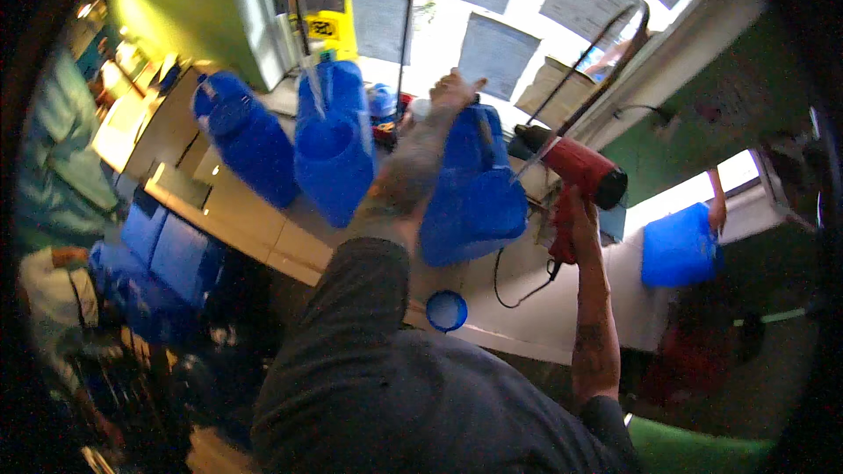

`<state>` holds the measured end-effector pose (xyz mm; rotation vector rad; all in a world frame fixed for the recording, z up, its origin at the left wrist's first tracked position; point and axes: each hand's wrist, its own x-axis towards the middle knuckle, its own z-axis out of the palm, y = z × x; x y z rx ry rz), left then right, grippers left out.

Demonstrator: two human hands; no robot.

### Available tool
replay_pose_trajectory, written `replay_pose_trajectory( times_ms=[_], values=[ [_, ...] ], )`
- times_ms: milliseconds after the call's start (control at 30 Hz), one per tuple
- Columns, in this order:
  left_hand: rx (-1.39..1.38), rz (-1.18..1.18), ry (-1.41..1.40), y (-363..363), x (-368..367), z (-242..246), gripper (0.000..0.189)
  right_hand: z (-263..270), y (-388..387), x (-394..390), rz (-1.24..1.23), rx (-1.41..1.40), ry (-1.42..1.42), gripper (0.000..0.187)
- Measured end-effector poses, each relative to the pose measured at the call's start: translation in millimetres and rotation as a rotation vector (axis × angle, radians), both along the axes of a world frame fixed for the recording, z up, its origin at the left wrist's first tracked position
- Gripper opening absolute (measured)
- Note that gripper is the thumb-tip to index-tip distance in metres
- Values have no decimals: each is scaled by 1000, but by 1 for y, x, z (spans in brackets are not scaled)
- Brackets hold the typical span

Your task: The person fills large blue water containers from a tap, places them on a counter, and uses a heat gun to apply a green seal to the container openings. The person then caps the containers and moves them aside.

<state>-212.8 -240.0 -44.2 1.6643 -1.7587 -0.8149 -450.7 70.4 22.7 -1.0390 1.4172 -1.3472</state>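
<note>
My right hand (578, 214) is closed around the handle of a red heat gun (583, 164) with a black cord, its dark nozzle end toward the upper left. In front of me a blue plastic jug (471, 201) stands on the white counter. My left hand (456, 89) is at the top of that jug, beside its dark cap; whether it grips the jug I cannot tell. Left of my forearm stand another blue jug (334, 145) and a darker blue jug (244, 138). A round blue lid (446, 311) lies near the counter's front edge.
Curved metal tubes (642, 20) rise over the jugs. A brown paper bag (556, 89) sits by the window. At the right, another person's arm (716, 201) touches a blue container (678, 247). Blue containers (178, 250) and a person (59, 289) are at the left.
</note>
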Motion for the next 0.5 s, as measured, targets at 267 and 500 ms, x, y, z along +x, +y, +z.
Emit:
replay_pose_trajectory(
  times_ms=[267,500],
  values=[
    [-551,-45,116,105,35,7,53,-3,74,-43,-69,-41,4,40],
    [-562,153,491,276,208,62,41,-35,120,-106,-29,-155,-43,59]
  ],
)
